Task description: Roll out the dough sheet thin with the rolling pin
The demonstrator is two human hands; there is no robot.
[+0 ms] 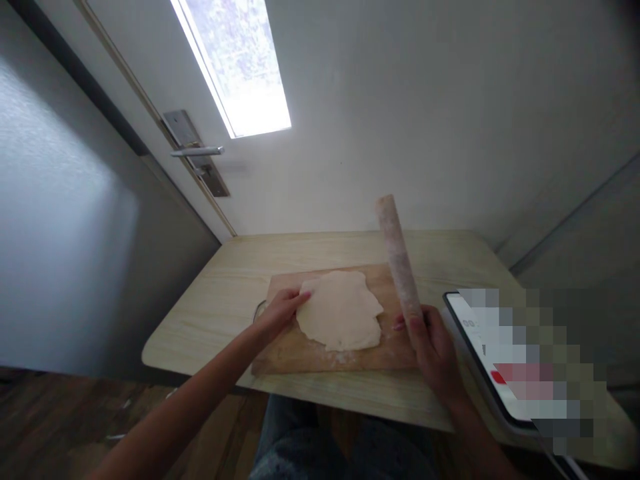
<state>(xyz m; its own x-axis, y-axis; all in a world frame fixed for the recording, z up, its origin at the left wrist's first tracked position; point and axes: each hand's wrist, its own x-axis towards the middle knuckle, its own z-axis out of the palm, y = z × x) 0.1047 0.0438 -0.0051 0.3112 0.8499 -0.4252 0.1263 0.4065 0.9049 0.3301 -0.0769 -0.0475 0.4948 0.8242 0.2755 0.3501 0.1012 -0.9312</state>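
Observation:
A flat, pale sheet of dough (341,311) lies on a floured wooden board (300,353) on a light wood table (225,293). My left hand (281,311) rests at the dough's left edge, fingers pinched on that edge. My right hand (434,345) is closed around the near end of a floured wooden rolling pin (399,257), which points up and away over the board's right side, clear of the dough.
A phone or tablet (480,347) with a lit screen lies at the table's right, partly blurred out. A white door with a metal handle (197,152) and a bright glass strip stands behind the table. A dark wood floor lies below.

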